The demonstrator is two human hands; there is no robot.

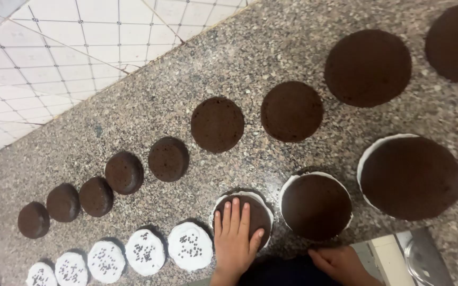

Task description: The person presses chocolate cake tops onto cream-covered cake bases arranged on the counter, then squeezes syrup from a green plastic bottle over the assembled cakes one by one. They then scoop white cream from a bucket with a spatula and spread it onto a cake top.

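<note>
On the speckled grey granite counter we note a row of round dark chocolate cake layers. Left hand lies open, flat on a cream-edged sandwiched cake (near edge); right hand rests loosely curled, empty.

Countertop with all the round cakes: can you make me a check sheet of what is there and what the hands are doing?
Surface: speckled granite countertop, cakes in two rows.
Job's things: chocolate cake layer on white cream, left hand flat on top.
Others: bare dark rounds in the far row; near row has cream-topped rounds with dark sprinkles and two capped cakes.
Clutter: metal lid at the lower right edge.
Hands: left grip open, pressing; right hand rests at the counter edge, fingers curled, holding nothing visible.
Cables: nothing seen.
Surroundings: white tiled wall.
</note>
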